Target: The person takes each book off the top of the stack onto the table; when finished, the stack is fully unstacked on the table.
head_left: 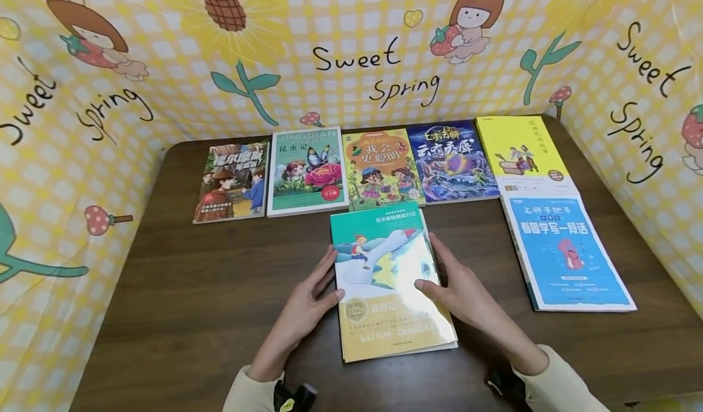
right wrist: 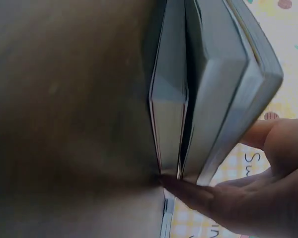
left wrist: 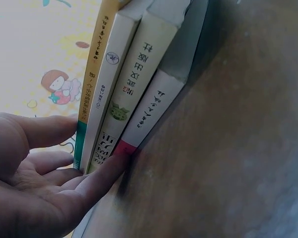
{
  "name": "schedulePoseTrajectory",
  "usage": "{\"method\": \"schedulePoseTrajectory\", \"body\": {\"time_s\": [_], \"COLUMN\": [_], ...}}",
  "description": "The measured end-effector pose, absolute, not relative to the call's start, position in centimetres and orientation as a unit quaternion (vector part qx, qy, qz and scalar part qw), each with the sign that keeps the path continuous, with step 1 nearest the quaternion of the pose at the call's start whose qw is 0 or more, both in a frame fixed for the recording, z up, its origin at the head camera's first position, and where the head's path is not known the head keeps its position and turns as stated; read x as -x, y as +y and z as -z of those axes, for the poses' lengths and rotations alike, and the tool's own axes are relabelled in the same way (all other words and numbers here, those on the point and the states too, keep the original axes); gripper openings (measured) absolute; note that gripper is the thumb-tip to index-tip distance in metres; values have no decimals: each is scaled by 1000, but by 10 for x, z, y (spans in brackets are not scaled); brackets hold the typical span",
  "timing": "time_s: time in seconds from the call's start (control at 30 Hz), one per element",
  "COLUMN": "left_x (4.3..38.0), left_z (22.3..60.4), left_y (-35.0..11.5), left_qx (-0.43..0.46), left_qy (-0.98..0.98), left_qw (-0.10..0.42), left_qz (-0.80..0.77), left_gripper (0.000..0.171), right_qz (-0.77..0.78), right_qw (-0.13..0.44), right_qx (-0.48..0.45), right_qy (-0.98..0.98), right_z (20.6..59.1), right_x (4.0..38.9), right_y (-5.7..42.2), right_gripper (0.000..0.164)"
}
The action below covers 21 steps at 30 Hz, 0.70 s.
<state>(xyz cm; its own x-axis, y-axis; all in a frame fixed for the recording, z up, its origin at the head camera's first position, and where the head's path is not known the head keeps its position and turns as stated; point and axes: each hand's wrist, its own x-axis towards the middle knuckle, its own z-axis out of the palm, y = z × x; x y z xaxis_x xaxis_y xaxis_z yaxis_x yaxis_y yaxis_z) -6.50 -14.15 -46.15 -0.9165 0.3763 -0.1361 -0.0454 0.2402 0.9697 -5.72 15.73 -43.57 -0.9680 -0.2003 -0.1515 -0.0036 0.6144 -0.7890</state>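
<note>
Left hand (head_left: 307, 305) and right hand (head_left: 469, 290) clasp a book stack (head_left: 384, 281), its dimly seen page edges (right wrist: 223, 89) perhaps prone to slide, best gripped beneath

Left hand (head_left: 307, 308): fingers (head_left: 323, 268) directed forward, thumb (head_left: 331, 301) spread apart and pointing inward. Right hand (head_left: 464, 290): mirrored pose, thumbs facing each other across a gap. In each hand, thumb and fingers are set in a holding position. Both forearms enter from the lower edge and converge forward. Pale sleeves (head_left: 560, 380) end near the wrists.
</note>
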Motion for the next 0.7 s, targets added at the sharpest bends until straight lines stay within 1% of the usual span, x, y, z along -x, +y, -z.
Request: {"method": "schedulePoseTrajectory", "body": {"time_s": [0.27, 0.5, 0.7], "left_x": [66, 65, 66], "left_z": [461, 463, 464], "left_y": [-144, -144, -142], "left_qx": [-106, -111, -124], "left_qy": [770, 762, 752], "left_qw": [175, 168, 161], "left_qz": [-604, -616, -627], "left_gripper": [70, 70, 70], "right_qz": [476, 491, 533], "right_qw": [89, 120, 149], "right_qx": [86, 65, 44], "right_qy": [871, 861, 832], "right_z": [442, 441, 439], "right_x": [59, 60, 58], "right_y": [165, 184, 201], "right_gripper": [80, 71, 70]}}
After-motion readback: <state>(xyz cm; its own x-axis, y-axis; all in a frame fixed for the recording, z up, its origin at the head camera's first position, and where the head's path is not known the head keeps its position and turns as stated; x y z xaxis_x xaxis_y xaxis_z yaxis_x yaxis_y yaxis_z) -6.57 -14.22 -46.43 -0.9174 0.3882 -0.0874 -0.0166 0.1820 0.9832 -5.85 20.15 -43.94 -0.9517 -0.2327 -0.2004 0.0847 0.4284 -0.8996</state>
